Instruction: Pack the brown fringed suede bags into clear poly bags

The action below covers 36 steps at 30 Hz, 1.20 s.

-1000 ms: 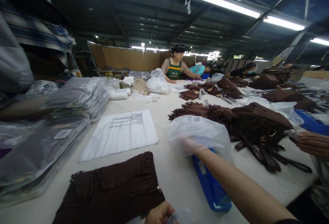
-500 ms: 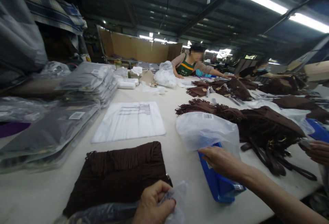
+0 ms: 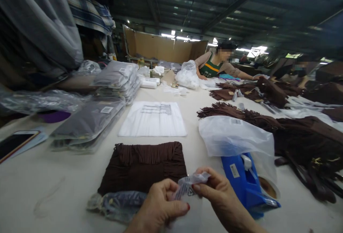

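Observation:
My left hand point(image 3: 162, 202) pinches one side of a small clear plastic bag point(image 3: 191, 192) printed with text and a recycling mark. On its other side, my right hand point(image 3: 218, 190) grips the bag's upper edge between thumb and fingers. Just beyond lies a folded dark brown fringed bag point(image 3: 147, 165), flat on the table. A dark bundle wrapped in clear plastic point(image 3: 123, 204) rests against its near edge, left of my left hand. Right of my right hand stands a blue tape dispenser point(image 3: 235, 183), partly covered by a translucent plastic bag with a barcode point(image 3: 233, 136).
A white stack of printed plastic bags point(image 3: 152, 120) lies behind the brown bag. Grey bagged goods point(image 3: 88, 122) are piled left, near a phone point(image 3: 17, 142). Brown fringed bags point(image 3: 308, 133) heap up at right. A co-worker in a green apron point(image 3: 213, 65) leans over the far side.
My right hand has left the tape dispenser and joined my left hand at the small plastic bag. The view has turned left, bringing the phone into sight.

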Tool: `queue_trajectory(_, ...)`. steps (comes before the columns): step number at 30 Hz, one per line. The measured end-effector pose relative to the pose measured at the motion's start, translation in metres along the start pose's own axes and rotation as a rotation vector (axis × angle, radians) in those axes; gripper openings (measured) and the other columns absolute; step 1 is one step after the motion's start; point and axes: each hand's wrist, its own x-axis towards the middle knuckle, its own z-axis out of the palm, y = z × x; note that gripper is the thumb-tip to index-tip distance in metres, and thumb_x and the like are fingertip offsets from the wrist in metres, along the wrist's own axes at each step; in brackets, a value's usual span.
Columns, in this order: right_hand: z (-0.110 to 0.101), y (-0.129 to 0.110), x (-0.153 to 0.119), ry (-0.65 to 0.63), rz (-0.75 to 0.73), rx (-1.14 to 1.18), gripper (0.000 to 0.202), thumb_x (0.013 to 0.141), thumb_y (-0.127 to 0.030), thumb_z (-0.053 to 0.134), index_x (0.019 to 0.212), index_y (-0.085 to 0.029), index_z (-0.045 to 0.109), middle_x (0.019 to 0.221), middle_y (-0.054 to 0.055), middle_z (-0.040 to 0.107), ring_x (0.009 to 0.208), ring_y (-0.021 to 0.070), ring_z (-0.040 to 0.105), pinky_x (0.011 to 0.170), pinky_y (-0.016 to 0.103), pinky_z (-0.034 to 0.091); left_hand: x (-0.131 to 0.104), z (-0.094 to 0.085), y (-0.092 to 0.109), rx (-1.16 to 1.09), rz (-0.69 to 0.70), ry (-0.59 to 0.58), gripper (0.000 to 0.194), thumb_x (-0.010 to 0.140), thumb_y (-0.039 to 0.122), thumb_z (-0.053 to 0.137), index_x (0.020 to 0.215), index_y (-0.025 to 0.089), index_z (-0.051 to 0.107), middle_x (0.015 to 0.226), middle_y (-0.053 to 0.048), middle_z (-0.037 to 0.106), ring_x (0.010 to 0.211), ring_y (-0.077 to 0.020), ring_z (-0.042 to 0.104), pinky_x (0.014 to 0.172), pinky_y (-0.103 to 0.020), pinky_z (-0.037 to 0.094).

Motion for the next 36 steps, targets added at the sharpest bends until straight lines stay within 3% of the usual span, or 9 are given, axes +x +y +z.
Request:
queue_trajectory(5, -0.006, 0.000, -0.003, -0.098, 0.079, 0.115, 0.043, 0.054, -0.026, 0.081, 0.092, -0.026, 0.062, 0.084, 0.000, 0.068, 0.075, 0.0142, 0.059, 0.070, 0.026, 0.040, -0.008, -0.020, -0.001, -0.094, -0.024, 0.032, 0.038, 0.045, 0.033, 0.079, 0.061, 0.017, 0.048, 0.054, 0.003, 0.052, 0.049, -0.0090, 0.041, 0.049, -0.022, 0.027)
queue_trajectory(10, -0.002, -0.003, 0.000, -0.386, 0.311, 0.104, 0.064, 0.049, -0.031, 0.079, 0.108, -0.019, 0.057, 0.088, 0.007, 0.068, 0.076, 0.0185, 0.062, 0.066, 0.028, 0.040, -0.013, -0.026, 0.020, 0.312, 0.060, 0.053, 0.016, 0.048, 0.023, 0.065, 0.059, 0.013, 0.058, 0.052, 0.004, 0.046, 0.053, -0.0089, 0.035, 0.050, -0.022, 0.023)
queue_trajectory(14, 0.013, 0.007, 0.008, -0.402, 0.387, 0.062, 0.044, 0.048, -0.025, 0.080, 0.086, -0.015, 0.061, 0.070, 0.000, 0.064, 0.056, 0.0080, 0.054, 0.054, 0.020, 0.035, -0.021, -0.032, 0.036, 0.424, -0.009, 0.012, 0.021, 0.048, 0.019, 0.059, 0.067, 0.013, 0.063, 0.054, 0.006, 0.045, 0.054, -0.0087, 0.033, 0.049, -0.022, 0.021)
queue_trajectory(17, 0.022, 0.018, 0.012, -0.419, 0.404, 0.123, 0.033, 0.047, -0.019, 0.080, 0.065, -0.016, 0.053, 0.056, -0.005, 0.058, 0.047, 0.0041, 0.045, 0.048, 0.018, 0.029, -0.032, -0.045, 0.044, 0.473, -0.116, -0.001, 0.018, 0.047, 0.019, 0.061, 0.064, 0.014, 0.060, 0.051, 0.007, 0.045, 0.051, -0.0083, 0.032, 0.048, -0.022, 0.019)
queue_trajectory(20, 0.029, 0.023, 0.014, -0.451, 0.342, 0.170, 0.036, 0.046, -0.016, 0.080, 0.060, -0.017, 0.047, 0.067, -0.003, 0.060, 0.058, 0.0064, 0.051, 0.053, 0.019, 0.033, -0.042, -0.064, 0.052, 0.438, -0.144, 0.028, 0.021, 0.047, 0.027, 0.068, 0.057, 0.014, 0.055, 0.050, 0.006, 0.044, 0.051, -0.0082, 0.032, 0.048, -0.022, 0.019)
queue_trajectory(23, 0.038, 0.018, 0.020, -0.487, 0.288, 0.197, 0.041, 0.047, -0.017, 0.080, 0.060, -0.018, 0.041, 0.079, -0.002, 0.063, 0.065, 0.0088, 0.055, 0.054, 0.019, 0.036, -0.046, -0.081, 0.063, 0.344, -0.048, 0.077, 0.027, 0.050, 0.032, 0.071, 0.055, 0.015, 0.051, 0.052, 0.006, 0.045, 0.053, -0.0078, 0.035, 0.050, -0.020, 0.022)
queue_trajectory(27, 0.051, 0.006, 0.039, -0.386, 0.241, 0.136, 0.042, 0.048, -0.018, 0.081, 0.072, -0.020, 0.047, 0.061, -0.008, 0.055, 0.054, 0.0054, 0.049, 0.050, 0.017, 0.033, -0.034, -0.098, 0.074, 0.313, 0.057, 0.223, 0.030, 0.051, 0.032, 0.072, 0.056, 0.016, 0.048, 0.050, 0.006, 0.048, 0.048, -0.0066, 0.039, 0.048, -0.019, 0.025)
queue_trajectory(31, 0.057, 0.004, 0.071, -0.184, 0.212, 0.089, 0.056, 0.043, -0.026, 0.082, 0.089, -0.022, 0.050, 0.070, -0.006, 0.059, 0.057, 0.0089, 0.054, 0.056, 0.023, 0.042, -0.009, -0.111, 0.073, 0.386, 0.088, 0.356, 0.031, 0.050, 0.035, 0.069, 0.058, 0.018, 0.044, 0.044, 0.008, 0.046, 0.039, -0.0059, 0.036, 0.041, -0.018, 0.024)
queue_trajectory(36, 0.052, 0.020, 0.105, -0.111, 0.034, -0.190, 0.037, 0.055, -0.044, 0.071, 0.077, -0.020, 0.052, 0.064, -0.003, 0.057, 0.054, 0.0116, 0.052, 0.055, 0.028, 0.043, 0.016, -0.126, 0.070, 0.761, 0.143, 0.499, 0.019, 0.062, 0.022, 0.059, 0.058, 0.020, 0.041, 0.043, 0.010, 0.039, 0.039, -0.0078, 0.038, 0.041, -0.019, 0.029)
